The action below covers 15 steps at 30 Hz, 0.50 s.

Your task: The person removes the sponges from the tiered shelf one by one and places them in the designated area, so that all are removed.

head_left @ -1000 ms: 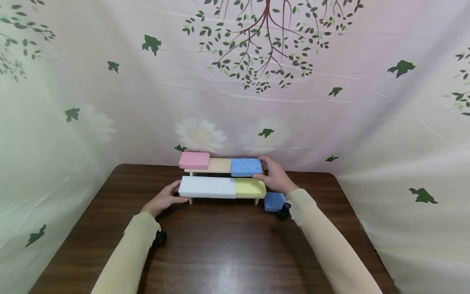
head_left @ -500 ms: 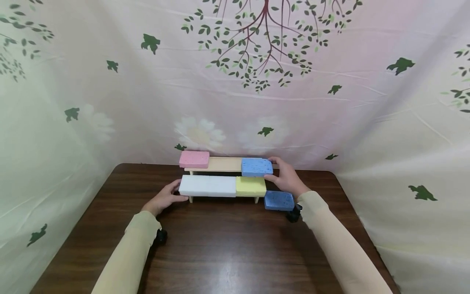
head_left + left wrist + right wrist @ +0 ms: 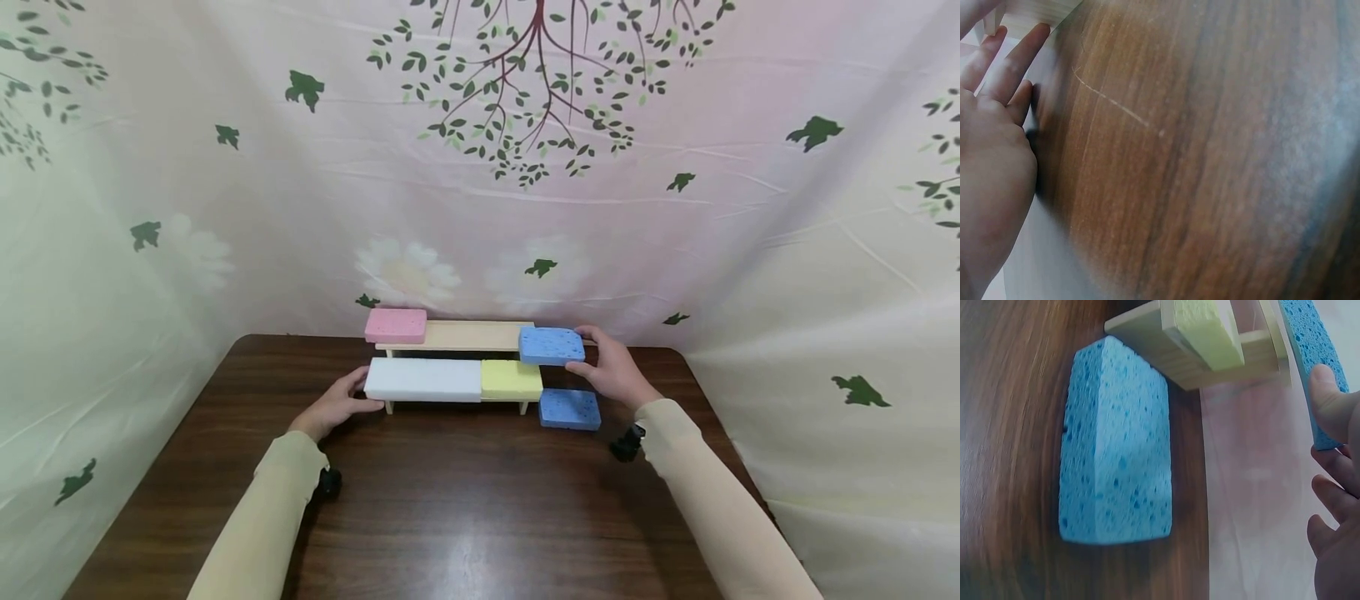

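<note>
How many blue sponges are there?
2. The upper blue sponge is in the right grip; the lower blue sponge lies on the table, near the rack's right end. Any behind the rack would be hidden.

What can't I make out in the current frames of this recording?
Head: whether the held blue sponge touches the upper shelf; the sponge itself covers that spot.
Head: the lower shelf's top, hidden under the white block and yellow sponge.
Right wrist: the held blue sponge's far end, cut off by the top edge; part of the right hand, by the right edge.
Left wrist: part of the left hand, cut off by the left edge.
</note>
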Each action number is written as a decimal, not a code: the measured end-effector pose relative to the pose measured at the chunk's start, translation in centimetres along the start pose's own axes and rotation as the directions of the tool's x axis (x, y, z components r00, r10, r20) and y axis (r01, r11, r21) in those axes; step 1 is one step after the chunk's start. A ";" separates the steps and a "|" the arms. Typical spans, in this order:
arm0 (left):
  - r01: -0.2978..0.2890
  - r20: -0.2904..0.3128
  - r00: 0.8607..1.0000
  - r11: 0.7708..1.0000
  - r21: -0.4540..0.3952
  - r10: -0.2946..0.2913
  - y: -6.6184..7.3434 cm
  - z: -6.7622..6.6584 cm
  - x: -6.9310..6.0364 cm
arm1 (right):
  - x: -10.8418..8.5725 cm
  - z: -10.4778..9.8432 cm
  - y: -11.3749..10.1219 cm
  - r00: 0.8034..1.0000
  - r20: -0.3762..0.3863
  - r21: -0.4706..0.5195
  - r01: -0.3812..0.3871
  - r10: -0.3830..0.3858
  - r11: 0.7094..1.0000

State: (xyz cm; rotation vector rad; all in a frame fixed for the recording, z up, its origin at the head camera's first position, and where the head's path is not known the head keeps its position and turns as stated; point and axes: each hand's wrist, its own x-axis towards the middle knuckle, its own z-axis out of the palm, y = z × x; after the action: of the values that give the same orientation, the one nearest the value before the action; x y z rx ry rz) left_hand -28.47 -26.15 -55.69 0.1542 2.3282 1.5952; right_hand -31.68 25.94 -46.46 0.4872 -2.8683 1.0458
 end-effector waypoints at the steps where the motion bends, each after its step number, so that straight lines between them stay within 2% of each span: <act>1: 0.003 0.000 1.000 1.000 0.004 -0.003 0.0 0.0 -0.1 | -0.2 -0.1 0.2 1.000 -0.002 0.000 -0.005 0.005 1.000; 6: 0.013 0.000 1.000 1.000 0.004 -0.013 -0.2 0.1 -0.2 | -1.0 -0.7 1.4 0.999 -0.001 0.001 -0.037 0.037 0.999; 15: -0.026 -0.006 1.000 1.000 -0.009 0.026 0.0 0.1 0.0 | -2.7 -2.4 3.5 0.998 -0.017 -0.019 -0.066 0.066 0.998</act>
State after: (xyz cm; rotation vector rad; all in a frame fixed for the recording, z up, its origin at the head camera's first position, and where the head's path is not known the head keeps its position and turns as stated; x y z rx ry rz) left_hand -28.44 -26.07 -55.75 0.1785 2.3318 1.6203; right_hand -30.31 30.79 -47.18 0.3834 -2.8960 1.0252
